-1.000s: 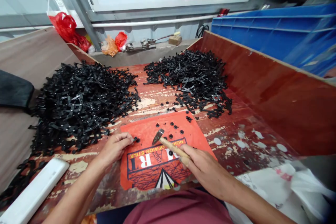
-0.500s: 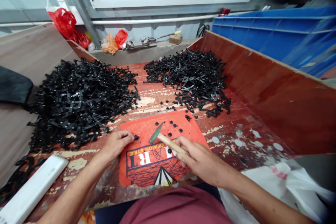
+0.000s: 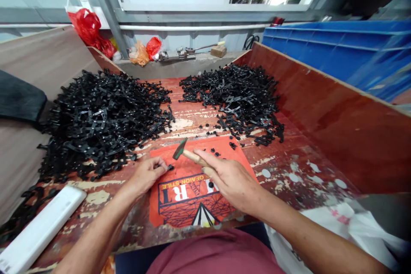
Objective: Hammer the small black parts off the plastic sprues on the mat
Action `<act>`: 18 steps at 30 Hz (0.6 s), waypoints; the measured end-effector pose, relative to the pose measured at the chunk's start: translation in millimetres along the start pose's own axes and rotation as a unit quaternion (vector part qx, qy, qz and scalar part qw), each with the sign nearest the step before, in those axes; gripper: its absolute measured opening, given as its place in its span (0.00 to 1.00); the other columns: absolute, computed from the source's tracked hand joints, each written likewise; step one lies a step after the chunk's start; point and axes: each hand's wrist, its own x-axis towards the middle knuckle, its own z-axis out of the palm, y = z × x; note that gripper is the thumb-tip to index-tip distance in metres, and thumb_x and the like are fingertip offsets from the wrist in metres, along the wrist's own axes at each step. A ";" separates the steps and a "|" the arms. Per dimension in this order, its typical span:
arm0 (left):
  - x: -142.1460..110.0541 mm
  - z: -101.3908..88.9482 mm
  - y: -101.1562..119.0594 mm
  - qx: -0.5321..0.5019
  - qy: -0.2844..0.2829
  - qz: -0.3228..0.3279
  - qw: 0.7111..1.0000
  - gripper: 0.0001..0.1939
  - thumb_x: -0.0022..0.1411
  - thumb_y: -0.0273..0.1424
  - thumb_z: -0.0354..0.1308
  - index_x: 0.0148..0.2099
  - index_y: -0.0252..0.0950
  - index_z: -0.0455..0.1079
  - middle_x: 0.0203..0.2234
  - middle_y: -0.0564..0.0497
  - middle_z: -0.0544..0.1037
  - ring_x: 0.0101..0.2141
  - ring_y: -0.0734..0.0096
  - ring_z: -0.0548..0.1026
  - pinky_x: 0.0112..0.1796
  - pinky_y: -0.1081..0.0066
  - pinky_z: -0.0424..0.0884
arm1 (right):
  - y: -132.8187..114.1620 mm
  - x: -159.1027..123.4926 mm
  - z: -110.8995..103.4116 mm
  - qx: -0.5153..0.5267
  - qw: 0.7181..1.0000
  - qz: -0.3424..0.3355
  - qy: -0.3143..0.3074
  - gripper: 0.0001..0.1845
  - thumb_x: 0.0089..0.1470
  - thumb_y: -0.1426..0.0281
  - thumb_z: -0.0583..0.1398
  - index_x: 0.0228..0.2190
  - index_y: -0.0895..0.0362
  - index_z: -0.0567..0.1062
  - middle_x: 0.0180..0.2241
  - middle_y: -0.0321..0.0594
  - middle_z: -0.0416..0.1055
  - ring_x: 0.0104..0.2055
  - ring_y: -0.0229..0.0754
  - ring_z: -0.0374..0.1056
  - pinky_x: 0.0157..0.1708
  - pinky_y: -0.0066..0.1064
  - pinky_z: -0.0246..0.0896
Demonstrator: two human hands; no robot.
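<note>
My right hand [image 3: 229,180] grips the wooden handle of a small hammer [image 3: 190,154], whose greenish metal head is raised over the orange printed sheet [image 3: 199,199]. At the sheet's left side my left hand [image 3: 150,174] is closed in a pinch, fingertips at a small black part [image 3: 170,167]. The exact contact there is partly hidden by the fingers. The hammer head is just up and right of that part. A few loose round black pieces [image 3: 212,150] lie on the sheet beyond my right hand, and another one [image 3: 210,184] rests nearer me.
Heaps of black strip-like parts lie at the left [image 3: 105,115] and the right [image 3: 244,94] of the worn red table [image 3: 282,158]. A white oblong object [image 3: 45,227] is at the left front. Wooden side boards [image 3: 340,115] and a blue crate [image 3: 337,51] border the right.
The hammer and my right hand have moved left, bringing the hammer head closer to my left hand. My left hand stays pinched at the same black part. The view has shifted slightly.
</note>
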 end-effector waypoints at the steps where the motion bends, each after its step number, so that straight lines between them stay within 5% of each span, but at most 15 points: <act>1: 1.1 -0.1 -2.3 0.000 0.001 0.003 1.000 0.12 0.45 0.39 0.60 0.22 0.37 0.65 0.18 0.56 0.66 0.22 0.73 0.60 0.27 0.73 0.54 | -2.2 0.5 0.8 0.012 1.000 -0.013 0.015 0.28 0.70 0.69 0.46 0.67 0.41 0.55 0.55 0.36 0.74 0.50 0.44 0.72 0.48 0.36 0.64; 4: 3.5 -1.3 -7.5 0.001 -0.004 0.012 1.000 0.11 0.46 0.39 0.60 0.23 0.36 0.66 0.18 0.55 0.67 0.23 0.73 0.61 0.27 0.73 0.55 | -3.3 4.9 12.9 0.007 0.998 -0.047 0.048 0.31 0.69 0.71 0.46 0.70 0.46 0.48 0.59 0.38 0.70 0.56 0.45 0.69 0.54 0.37 0.62; 8: 3.7 -2.7 -8.5 0.007 0.002 0.008 1.000 0.14 0.45 0.41 0.61 0.22 0.36 0.66 0.17 0.56 0.65 0.21 0.74 0.59 0.26 0.74 0.53 | 1.6 12.7 31.0 -0.111 0.994 -0.012 -0.016 0.32 0.66 0.72 0.52 0.67 0.41 0.55 0.43 0.39 0.80 0.41 0.47 0.76 0.41 0.36 0.68; 13: 2.1 -1.9 -8.1 0.003 0.000 0.019 1.000 0.13 0.46 0.41 0.61 0.23 0.36 0.67 0.18 0.55 0.68 0.22 0.73 0.61 0.26 0.73 0.55 | 0.7 12.4 30.4 -0.083 0.996 -0.029 0.029 0.31 0.69 0.70 0.48 0.69 0.44 0.49 0.51 0.41 0.77 0.47 0.46 0.74 0.45 0.35 0.66; 18: 4.1 -2.9 -15.6 0.015 -0.001 0.016 1.000 0.14 0.49 0.41 0.61 0.24 0.36 0.66 0.17 0.57 0.65 0.22 0.73 0.60 0.26 0.73 0.53 | 0.5 14.3 30.9 -0.141 0.990 0.001 -0.031 0.32 0.66 0.72 0.52 0.68 0.42 0.55 0.42 0.40 0.80 0.40 0.47 0.77 0.39 0.35 0.67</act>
